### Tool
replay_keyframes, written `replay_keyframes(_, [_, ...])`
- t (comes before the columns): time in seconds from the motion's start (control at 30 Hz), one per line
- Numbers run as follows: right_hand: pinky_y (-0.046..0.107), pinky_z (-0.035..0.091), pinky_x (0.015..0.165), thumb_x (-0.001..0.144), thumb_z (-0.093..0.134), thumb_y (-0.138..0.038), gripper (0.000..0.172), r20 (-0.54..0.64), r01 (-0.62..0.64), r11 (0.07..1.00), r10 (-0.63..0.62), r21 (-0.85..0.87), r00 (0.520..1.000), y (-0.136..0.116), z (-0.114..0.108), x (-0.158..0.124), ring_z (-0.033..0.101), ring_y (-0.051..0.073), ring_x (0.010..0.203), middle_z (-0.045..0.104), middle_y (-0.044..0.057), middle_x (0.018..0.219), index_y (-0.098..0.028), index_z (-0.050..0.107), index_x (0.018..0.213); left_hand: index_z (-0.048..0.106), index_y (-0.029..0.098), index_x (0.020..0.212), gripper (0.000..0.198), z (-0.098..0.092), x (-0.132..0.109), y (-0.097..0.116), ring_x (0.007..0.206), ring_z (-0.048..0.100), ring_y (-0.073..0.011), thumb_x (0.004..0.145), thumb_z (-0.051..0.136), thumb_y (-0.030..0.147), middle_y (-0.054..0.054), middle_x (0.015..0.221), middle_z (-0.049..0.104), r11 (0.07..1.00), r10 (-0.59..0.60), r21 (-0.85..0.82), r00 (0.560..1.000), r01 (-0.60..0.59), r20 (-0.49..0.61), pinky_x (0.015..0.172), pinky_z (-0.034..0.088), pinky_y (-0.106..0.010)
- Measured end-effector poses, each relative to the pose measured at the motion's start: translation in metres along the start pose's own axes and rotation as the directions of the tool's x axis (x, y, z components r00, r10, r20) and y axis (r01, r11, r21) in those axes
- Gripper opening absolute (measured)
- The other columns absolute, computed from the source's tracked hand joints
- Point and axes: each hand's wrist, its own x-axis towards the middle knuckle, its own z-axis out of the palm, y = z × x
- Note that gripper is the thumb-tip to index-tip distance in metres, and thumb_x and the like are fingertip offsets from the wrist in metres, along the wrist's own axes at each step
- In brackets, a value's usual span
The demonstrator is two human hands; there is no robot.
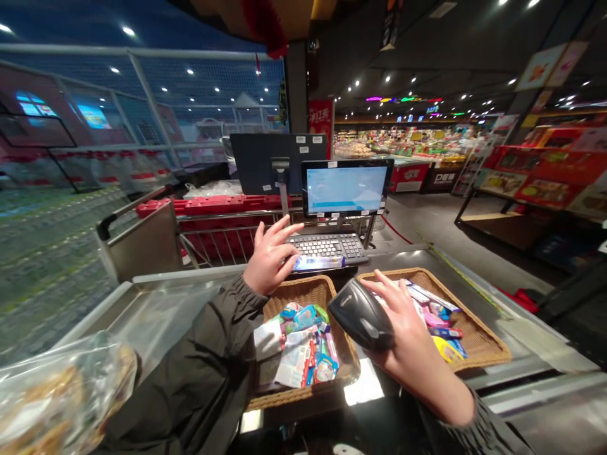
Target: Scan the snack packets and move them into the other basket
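My left hand [272, 254] is at the left end of a black keyboard [327, 245], its fingers spread and holding nothing. Whether a fingertip presses a key I cannot tell. A slim blue-and-white packet [320, 261] lies along the keyboard's front edge, close to my left thumb. In my right hand [406, 328] is a black barcode scanner [363, 315], its head pointing up and left, with several fingers stretched past it over the right wicker basket [488, 338]. That basket holds colourful small packets [441, 332]. Below my left hand, the left wicker basket [349, 366] contains more small packets [303, 347] and white papers.
A lit monitor [346, 188] stands behind the keyboard, beside a second screen [265, 164] facing away. Clear plastic bags of food [61, 392] lie at the lower left on the metal counter [173, 309]. Beyond are a shopping cart [218, 243] and store shelves [545, 170].
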Motion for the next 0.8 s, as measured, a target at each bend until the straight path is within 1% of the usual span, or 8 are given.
replay_keyframes(0.23, [0.070,0.019,0.114,0.078,0.056,-0.019,0.052,0.035,0.019,0.999,-0.020,0.032,0.999,-0.010,0.007,0.003,0.032,0.037,0.143,0.054,0.014,0.135,-0.020,0.055,0.129,0.067,0.020,0.078,0.026,-0.010,-0.015,-0.008,0.144,0.032,-0.0272,0.093,0.047,0.026,-0.006,0.141,0.056,1.000,-0.015,-0.008,1.000,0.015,-0.023,0.119,0.005,-0.058])
replay_keyframes(0.43, [0.073,0.021,0.112,0.078,0.057,-0.020,0.047,0.017,0.036,0.999,-0.036,0.041,0.999,-0.015,0.009,0.005,0.034,0.038,0.141,0.054,0.016,0.135,-0.019,0.057,0.125,0.067,0.021,0.079,0.026,-0.011,-0.024,-0.012,0.145,0.031,-0.0265,0.094,0.046,0.025,-0.006,0.142,0.056,1.000,-0.030,0.001,1.000,0.030,0.003,0.119,0.006,-0.059])
replay_keyframes(0.53, [0.072,0.021,0.112,0.077,0.057,-0.020,0.044,0.026,0.027,0.999,-0.028,0.043,0.999,-0.016,0.011,0.004,0.035,0.039,0.141,0.054,0.016,0.135,-0.019,0.059,0.121,0.067,0.021,0.079,0.025,-0.009,-0.028,-0.015,0.145,0.031,-0.0263,0.094,0.046,0.026,-0.006,0.143,0.055,0.999,-0.036,0.001,0.999,0.036,0.016,0.119,0.006,-0.060])
replay_keyframes(0.63, [0.072,0.022,0.112,0.076,0.058,-0.021,0.044,0.036,0.012,0.999,-0.013,0.048,0.999,-0.017,0.014,0.004,0.036,0.039,0.140,0.055,0.016,0.135,-0.019,0.060,0.120,0.066,0.021,0.079,0.025,-0.004,-0.033,-0.020,0.145,0.032,-0.0265,0.093,0.047,0.026,-0.006,0.142,0.055,0.999,-0.048,-0.005,0.998,0.048,0.030,0.118,0.007,-0.060])
replay_keyframes(0.8, [0.071,0.023,0.112,0.075,0.059,-0.022,0.048,0.044,-0.001,0.999,-0.001,0.048,0.999,-0.017,0.018,0.003,0.036,0.040,0.140,0.055,0.015,0.136,-0.019,0.059,0.123,0.066,0.020,0.078,0.024,0.010,-0.044,-0.031,0.143,0.035,-0.0277,0.092,0.047,0.026,-0.008,0.141,0.056,0.995,-0.091,-0.027,0.992,0.093,0.084,0.117,0.008,-0.062])
